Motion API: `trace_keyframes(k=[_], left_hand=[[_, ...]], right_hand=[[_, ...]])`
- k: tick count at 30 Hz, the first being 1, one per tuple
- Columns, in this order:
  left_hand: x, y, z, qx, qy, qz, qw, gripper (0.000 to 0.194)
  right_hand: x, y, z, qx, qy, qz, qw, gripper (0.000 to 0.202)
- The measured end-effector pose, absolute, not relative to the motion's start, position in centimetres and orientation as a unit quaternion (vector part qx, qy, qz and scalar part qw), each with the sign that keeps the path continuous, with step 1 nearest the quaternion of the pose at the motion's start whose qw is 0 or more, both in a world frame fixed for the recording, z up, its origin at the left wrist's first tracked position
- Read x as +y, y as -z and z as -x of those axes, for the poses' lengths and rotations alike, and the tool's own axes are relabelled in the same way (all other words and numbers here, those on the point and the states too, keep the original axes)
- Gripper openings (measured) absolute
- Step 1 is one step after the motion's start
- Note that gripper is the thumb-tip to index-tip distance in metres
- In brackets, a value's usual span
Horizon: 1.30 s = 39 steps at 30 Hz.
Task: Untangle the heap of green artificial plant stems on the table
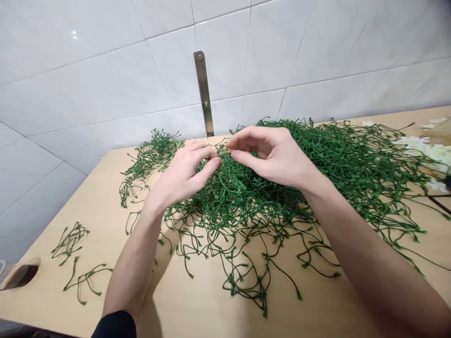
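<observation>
A large tangled heap of thin green plastic stems with small forked tips covers the middle and right of the table. My left hand is over the heap's left part, its thumb and fingertips pinched together near some green tips. Close beside it on the right, my right hand has its thumb and index finger brought together above the stems. What lies between the fingertips of either hand is too small to make out. Behind my left hand sits a smaller bunch of green stems.
The wooden table meets a tiled wall with a metal bracket. Loose stems lie at the left, near a round hole in the tabletop. White flowers and a dark cable are at the right edge.
</observation>
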<state>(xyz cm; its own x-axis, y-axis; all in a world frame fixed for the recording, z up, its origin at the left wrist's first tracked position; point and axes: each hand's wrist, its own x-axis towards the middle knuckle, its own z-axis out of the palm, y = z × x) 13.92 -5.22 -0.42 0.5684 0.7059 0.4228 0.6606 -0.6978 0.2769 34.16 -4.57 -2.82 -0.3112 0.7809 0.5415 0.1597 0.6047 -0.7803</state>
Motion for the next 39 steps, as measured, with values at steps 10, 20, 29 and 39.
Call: trace_keyframes(k=[10,20,29,39], left_hand=[[-5.4,1.4,-14.6,0.364,-0.179,-0.909,-0.094,0.032],[-4.1,3.3,-15.6,0.366,-0.096,-0.906,-0.192,0.032],[-3.8,3.4,-15.2,0.410,-0.103,-0.898,-0.126,0.029],[-2.4,2.8,-13.2,0.446,-0.132,-0.885,-0.016,0.033]], right_hand=[[-4.1,3.5,-33.7,-0.822,-0.160,0.365,0.407,0.010],[-2.6,6.0,-32.8,-0.807,-0.125,0.455,0.354,0.025],[-2.1,6.7,-32.3,-0.783,-0.108,0.413,0.453,0.021],[-1.2,7.4,-33.3,-0.826,-0.080,0.354,0.432,0.026]])
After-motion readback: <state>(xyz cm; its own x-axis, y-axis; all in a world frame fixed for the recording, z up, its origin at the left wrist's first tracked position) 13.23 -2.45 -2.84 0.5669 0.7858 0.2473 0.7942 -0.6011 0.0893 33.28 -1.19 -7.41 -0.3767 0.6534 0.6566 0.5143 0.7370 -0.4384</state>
